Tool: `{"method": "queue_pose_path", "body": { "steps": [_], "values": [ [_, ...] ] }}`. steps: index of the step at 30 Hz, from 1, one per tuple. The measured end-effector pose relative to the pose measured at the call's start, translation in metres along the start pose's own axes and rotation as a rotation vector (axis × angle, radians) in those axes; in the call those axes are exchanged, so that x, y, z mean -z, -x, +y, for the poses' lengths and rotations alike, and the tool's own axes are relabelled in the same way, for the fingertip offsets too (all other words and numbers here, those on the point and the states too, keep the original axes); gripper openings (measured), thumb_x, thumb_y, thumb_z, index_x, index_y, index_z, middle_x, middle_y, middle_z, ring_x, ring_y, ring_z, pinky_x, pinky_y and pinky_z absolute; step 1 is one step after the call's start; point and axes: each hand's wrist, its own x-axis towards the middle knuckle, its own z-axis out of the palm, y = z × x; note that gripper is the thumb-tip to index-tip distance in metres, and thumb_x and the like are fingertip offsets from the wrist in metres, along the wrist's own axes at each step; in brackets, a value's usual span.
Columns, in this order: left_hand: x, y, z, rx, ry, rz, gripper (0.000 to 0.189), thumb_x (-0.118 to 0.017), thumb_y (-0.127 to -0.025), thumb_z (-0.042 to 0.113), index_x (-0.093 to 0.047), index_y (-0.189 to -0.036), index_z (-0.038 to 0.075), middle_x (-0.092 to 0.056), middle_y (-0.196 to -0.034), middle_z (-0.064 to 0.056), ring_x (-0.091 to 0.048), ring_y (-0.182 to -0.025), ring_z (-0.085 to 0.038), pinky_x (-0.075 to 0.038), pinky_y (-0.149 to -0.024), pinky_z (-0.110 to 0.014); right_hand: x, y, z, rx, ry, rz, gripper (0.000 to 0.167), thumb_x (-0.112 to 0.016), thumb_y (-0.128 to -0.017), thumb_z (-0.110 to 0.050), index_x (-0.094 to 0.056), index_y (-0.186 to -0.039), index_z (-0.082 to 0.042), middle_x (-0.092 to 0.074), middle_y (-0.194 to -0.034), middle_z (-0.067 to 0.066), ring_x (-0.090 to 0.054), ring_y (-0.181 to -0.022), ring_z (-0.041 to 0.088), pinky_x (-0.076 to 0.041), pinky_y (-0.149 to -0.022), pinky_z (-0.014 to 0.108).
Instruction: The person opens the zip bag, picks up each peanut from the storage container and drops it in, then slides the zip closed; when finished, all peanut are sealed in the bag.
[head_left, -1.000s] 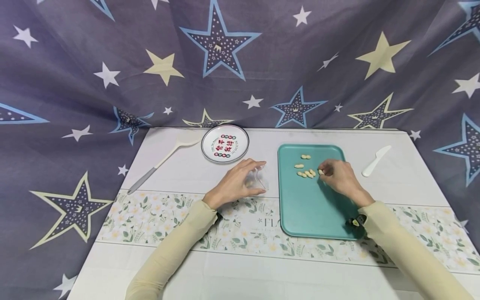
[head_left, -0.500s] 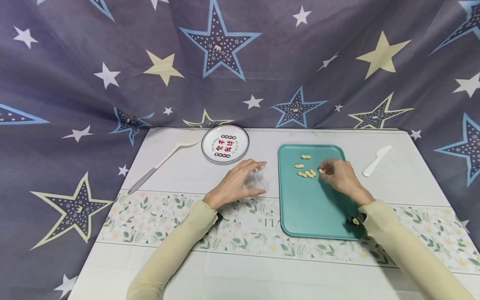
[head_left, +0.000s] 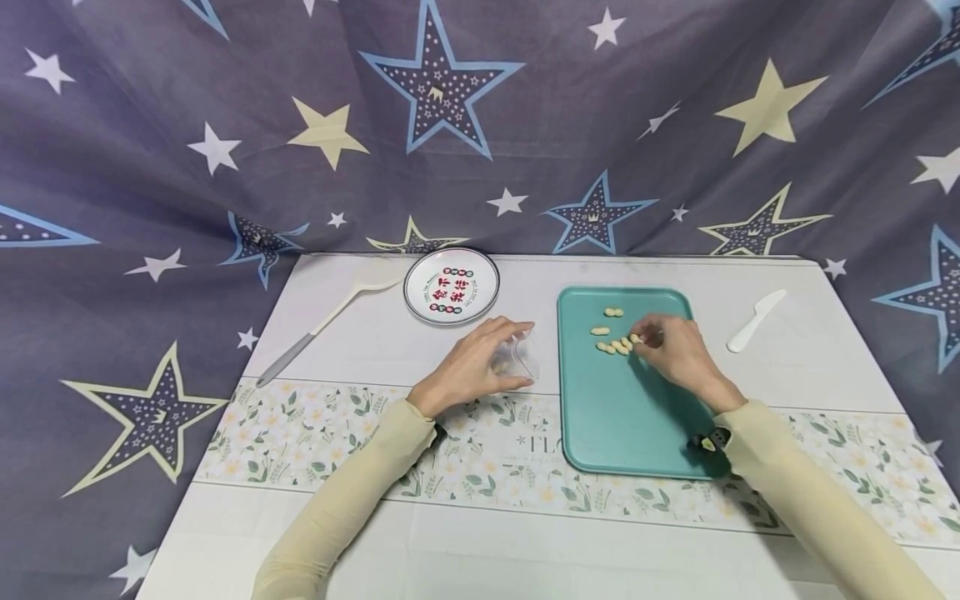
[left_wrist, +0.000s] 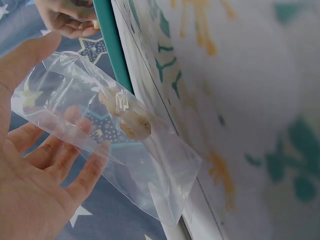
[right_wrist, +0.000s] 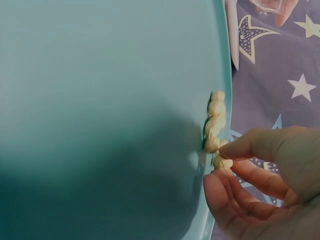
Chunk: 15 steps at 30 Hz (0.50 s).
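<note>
My left hand (head_left: pixel 468 367) holds a clear plastic bag (left_wrist: pixel 165 180), thumb and fingers spread at its mouth, left of the teal tray (head_left: pixel 630 425). A peanut (left_wrist: pixel 135 125) shows inside the bag in the left wrist view. Over the tray, my right hand (head_left: pixel 675 350) pinches an unshelled peanut (right_wrist: pixel 222 162) between thumb and fingertips. That peanut is right at the end of a short row of peanuts (right_wrist: pixel 215 122) lying on the tray. Two more peanuts lie farther back, one peanut (head_left: pixel 600 331) near the row and another peanut (head_left: pixel 613 312) behind it.
A round white plate (head_left: pixel 450 287) with red lettering stands at the back, left of the tray. Beside it lies a cream spatula with a grey handle (head_left: pixel 285 362). A white plastic knife (head_left: pixel 756 321) is right of the tray. A starry curtain (head_left: pixel 525 108) hangs behind the table.
My right hand has shifted slightly left with its peanut, closing the small gap to the row. The left hand and the bag have stayed in place.
</note>
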Motion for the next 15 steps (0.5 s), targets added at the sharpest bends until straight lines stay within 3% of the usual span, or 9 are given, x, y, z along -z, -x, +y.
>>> {"method": "queue_pose_path", "body": {
  "steps": [15],
  "values": [
    [0.003, 0.001, 0.004, -0.007, -0.010, 0.002, 0.083, -0.087, -0.083, 0.044, -0.050, -0.154, 0.019, -0.064, -0.128, -0.002, -0.062, -0.119, -0.018, -0.055, -0.106, -0.040, -0.007, -0.001, -0.030, 0.053, -0.061, 0.016, 0.020, -0.072, -0.091, -0.001, -0.074, -0.111, 0.002, -0.077, -0.101, 0.021, -0.075, -0.085, 0.034, -0.063, -0.078, 0.050]
  ]
}}
